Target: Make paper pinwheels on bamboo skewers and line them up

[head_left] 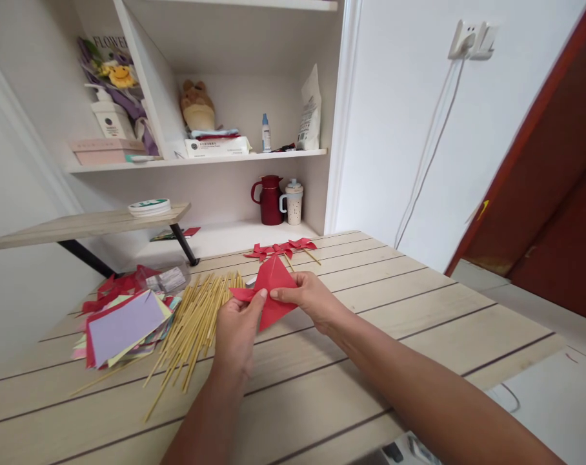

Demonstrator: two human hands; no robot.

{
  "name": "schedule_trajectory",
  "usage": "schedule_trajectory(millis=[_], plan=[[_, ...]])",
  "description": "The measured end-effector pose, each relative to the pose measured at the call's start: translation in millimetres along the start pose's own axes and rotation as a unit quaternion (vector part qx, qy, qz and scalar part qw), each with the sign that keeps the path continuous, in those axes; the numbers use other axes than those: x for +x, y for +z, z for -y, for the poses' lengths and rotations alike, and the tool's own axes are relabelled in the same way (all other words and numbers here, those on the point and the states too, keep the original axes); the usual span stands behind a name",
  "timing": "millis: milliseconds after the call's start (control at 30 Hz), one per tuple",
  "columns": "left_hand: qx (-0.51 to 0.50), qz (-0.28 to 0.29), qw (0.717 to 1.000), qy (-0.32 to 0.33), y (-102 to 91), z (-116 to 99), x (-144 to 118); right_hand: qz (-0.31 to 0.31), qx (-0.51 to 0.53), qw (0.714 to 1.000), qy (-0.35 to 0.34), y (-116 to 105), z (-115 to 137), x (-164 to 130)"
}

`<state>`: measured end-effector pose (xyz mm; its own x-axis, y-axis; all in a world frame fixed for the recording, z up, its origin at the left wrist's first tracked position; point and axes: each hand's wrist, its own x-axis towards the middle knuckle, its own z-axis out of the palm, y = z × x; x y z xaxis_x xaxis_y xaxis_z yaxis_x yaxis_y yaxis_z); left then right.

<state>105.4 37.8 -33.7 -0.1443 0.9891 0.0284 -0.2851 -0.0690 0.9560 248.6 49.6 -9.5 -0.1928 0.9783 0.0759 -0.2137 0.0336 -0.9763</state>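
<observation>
A piece of red paper (275,278), cut and partly folded into pointed flaps, is held above the table between my two hands. My left hand (239,323) pinches its left side, with the thumb near the centre. From the right, my right hand (312,298) grips the paper, its thumb pressed close to the other thumb. The fingers behind the paper are hidden. Just beyond it lie red paper pinwheels (281,248), some with sticks attached. Many thin yellow sticks (196,323) lie in a loose pile left of my left hand.
Stacked coloured paper sheets (126,326) lie at the left, beside red paper pieces and a clear plastic box (170,279). A small raised shelf (94,223) on black legs stands behind them. A red jug (272,200) and a speckled cup (293,201) stand at the back.
</observation>
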Motion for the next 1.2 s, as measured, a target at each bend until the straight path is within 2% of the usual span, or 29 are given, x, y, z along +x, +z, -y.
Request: schedule_trajectory(millis=[133,300,367,467,567,633,800,1033,1200], plan=[[0.002,-0.014,1.000,0.003,-1.5,2.2,2.1,0.011,-0.013,1.000,-0.002,-2.7,-1.2,1.7],[-0.017,-0.039,0.999,-0.018,-2.1,-7.1,-0.3,-0.021,-0.069,0.995,-0.066,-15.3,9.7,2.3],[-0.029,-0.045,0.998,-0.029,-1.9,-11.6,-2.1,-0.003,-0.080,0.992,-0.095,-21.3,16.5,1.0],[-0.045,-0.041,0.997,-0.037,-2.6,-15.5,-3.1,0.069,-0.094,0.985,-0.124,-28.3,23.4,-0.8],[-0.054,-0.021,0.997,-0.045,-5.1,-16.3,-1.7,0.134,-0.129,0.975,-0.119,-32.0,23.6,-0.3],[-0.053,-0.017,0.997,-0.056,-6.9,-16.6,-0.5,0.156,-0.141,0.972,-0.103,-33.0,21.5,1.2],[-0.055,-0.018,0.996,-0.075,-8.2,-18.9,0.1,0.160,-0.126,0.975,-0.086,-34.8,17.3,4.8],[-0.063,0.006,0.996,-0.069,-8.4,-16.2,0.9,0.203,-0.117,0.969,-0.082,-35.5,15.3,5.5],[-0.064,0.004,0.996,-0.066,-7.7,-17.2,-1.0,0.208,-0.126,0.967,-0.077,-33.6,17.0,3.6]])
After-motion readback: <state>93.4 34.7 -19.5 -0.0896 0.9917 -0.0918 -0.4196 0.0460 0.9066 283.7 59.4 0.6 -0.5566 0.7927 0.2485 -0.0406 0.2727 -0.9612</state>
